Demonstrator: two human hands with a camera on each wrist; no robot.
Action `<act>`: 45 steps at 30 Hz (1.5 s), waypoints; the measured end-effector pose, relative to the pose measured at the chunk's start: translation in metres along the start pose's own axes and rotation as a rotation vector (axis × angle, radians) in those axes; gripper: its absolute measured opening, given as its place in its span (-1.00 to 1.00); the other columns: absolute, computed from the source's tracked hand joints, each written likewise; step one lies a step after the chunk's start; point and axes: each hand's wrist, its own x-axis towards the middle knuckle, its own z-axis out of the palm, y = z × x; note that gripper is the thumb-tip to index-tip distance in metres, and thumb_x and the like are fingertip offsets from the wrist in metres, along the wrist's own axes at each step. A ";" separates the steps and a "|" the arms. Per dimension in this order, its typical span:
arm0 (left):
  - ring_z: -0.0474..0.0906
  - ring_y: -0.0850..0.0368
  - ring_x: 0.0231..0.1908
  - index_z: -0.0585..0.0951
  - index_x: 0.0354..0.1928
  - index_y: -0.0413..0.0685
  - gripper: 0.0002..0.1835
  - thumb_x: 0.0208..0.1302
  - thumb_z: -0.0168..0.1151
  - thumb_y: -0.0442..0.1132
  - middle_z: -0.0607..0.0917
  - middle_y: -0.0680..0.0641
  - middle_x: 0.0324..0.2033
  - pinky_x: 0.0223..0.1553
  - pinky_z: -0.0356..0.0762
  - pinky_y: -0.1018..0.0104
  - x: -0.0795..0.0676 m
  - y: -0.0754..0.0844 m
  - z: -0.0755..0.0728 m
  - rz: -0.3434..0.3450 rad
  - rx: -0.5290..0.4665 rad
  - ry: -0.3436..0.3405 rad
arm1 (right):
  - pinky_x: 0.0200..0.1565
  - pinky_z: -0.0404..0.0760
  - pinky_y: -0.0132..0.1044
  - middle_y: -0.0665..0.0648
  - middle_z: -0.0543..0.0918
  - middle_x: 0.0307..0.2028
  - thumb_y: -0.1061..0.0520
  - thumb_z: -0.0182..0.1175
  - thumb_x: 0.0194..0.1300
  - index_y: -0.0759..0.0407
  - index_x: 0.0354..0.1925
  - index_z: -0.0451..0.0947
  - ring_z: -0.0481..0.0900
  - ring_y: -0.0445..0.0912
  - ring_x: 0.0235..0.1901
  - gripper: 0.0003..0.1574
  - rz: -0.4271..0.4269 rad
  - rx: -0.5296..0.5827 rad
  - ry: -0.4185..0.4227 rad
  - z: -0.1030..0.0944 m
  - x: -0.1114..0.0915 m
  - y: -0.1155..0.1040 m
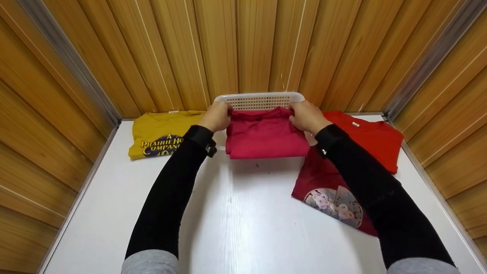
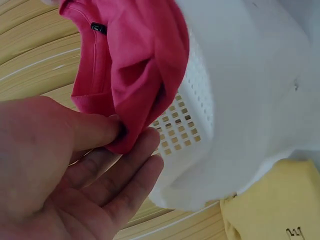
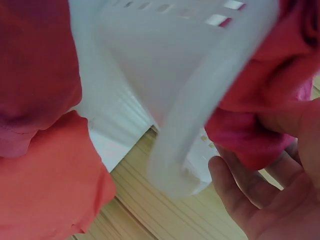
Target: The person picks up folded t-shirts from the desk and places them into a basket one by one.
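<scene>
A folded pink-red shirt (image 1: 268, 137) hangs between my two hands, over a white plastic basket (image 1: 258, 95) by the back wall. My left hand (image 1: 217, 116) pinches its upper left corner; in the left wrist view the thumb presses the cloth against the fingers (image 2: 132, 167), beside a collar with a small dark label. My right hand (image 1: 306, 116) pinches the opposite corner, and the right wrist view has the bunched cloth (image 3: 250, 145) between thumb and fingers close to the basket's rim (image 3: 200, 95). Most of the basket's front is hidden behind the shirt.
A folded yellow shirt (image 1: 163, 129) with printed lettering lies left of the basket. To the right lie a bright red shirt (image 1: 373, 137) and a dark red shirt (image 1: 315, 179) with a floral print. Wood-panelled walls (image 1: 258, 45) enclose the white table (image 1: 243, 228).
</scene>
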 end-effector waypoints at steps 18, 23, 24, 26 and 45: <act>0.63 -0.07 -0.19 0.71 -0.23 -0.19 -0.80 0.12 0.19 -0.44 0.74 -0.17 -0.25 -0.06 0.61 0.07 0.006 -0.001 0.009 -0.032 0.045 0.018 | -0.20 0.60 0.19 0.29 0.70 -0.22 0.19 0.17 0.24 0.23 -0.18 0.60 0.65 0.21 -0.21 -0.81 0.000 -0.049 0.029 0.013 0.008 -0.002; 0.64 -0.08 -0.19 0.71 -0.25 -0.20 -0.80 0.11 0.16 -0.45 0.74 -0.17 -0.26 -0.05 0.61 0.06 0.008 -0.001 0.008 -0.024 0.054 0.015 | -0.22 0.60 0.20 0.31 0.69 -0.21 0.22 0.15 0.24 0.23 -0.15 0.59 0.64 0.19 -0.20 -0.79 0.010 -0.047 0.017 0.013 0.009 -0.003; 0.64 -0.09 -0.19 0.71 -0.25 -0.20 -0.80 0.10 0.16 -0.45 0.74 -0.17 -0.26 -0.05 0.61 0.06 0.008 -0.001 0.008 -0.022 0.058 0.014 | -0.22 0.60 0.20 0.31 0.69 -0.21 0.22 0.15 0.24 0.22 -0.14 0.59 0.64 0.19 -0.20 -0.79 0.014 -0.046 0.018 0.013 0.009 -0.003; 0.65 -0.09 -0.19 0.71 -0.25 -0.19 -0.79 0.10 0.15 -0.45 0.75 -0.16 -0.26 -0.04 0.61 0.05 0.008 -0.002 0.008 -0.022 0.062 0.015 | -0.21 0.60 0.21 0.31 0.69 -0.21 0.23 0.14 0.23 0.21 -0.14 0.59 0.64 0.20 -0.19 -0.78 0.017 -0.047 0.021 0.014 0.009 -0.004; 0.64 -0.17 0.01 0.59 0.17 -0.13 -0.52 0.15 0.17 -0.42 0.67 -0.19 0.10 0.10 0.58 0.03 0.008 -0.004 0.008 -0.114 0.037 0.066 | -0.04 0.62 0.19 0.39 0.71 -0.09 0.21 0.09 0.28 0.26 -0.08 0.64 0.67 0.30 -0.09 -0.70 0.059 -0.016 0.146 0.018 0.014 -0.007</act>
